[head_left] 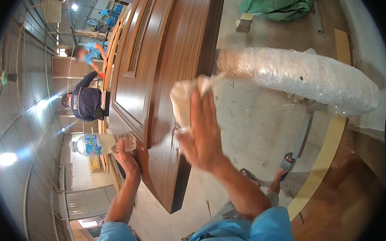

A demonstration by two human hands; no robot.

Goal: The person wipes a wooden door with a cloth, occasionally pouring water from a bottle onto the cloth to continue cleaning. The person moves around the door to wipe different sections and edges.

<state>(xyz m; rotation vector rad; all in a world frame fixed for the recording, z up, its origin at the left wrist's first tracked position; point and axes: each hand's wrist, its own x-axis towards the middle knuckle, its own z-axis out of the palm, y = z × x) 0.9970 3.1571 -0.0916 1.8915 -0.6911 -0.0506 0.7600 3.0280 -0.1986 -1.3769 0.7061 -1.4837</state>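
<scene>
A dark brown wood-grain door panel (169,75) with raised mouldings stretches in front of me, its corner toward my body. My right hand (203,130) presses a cream cloth (183,102) against the panel's long edge; the fingers lie over the cloth, slightly blurred. Beside the cloth, a pale, shiny patch (176,135) shows on the wood. With my left hand (127,158) I grip a clear plastic bottle (91,145) near its base, by the panel's other side. It has a blue label and pale contents. Part of my left fingers is hidden.
A long roll in clear plastic wrap (300,78) lies right of the panel. Green fabric (277,6) is heaped on the floor beyond. Two people, one in a dark jacket (87,97) and one in a blue shirt (95,52), stand at the panel's far left. A yellowish strip (319,170) curves at right.
</scene>
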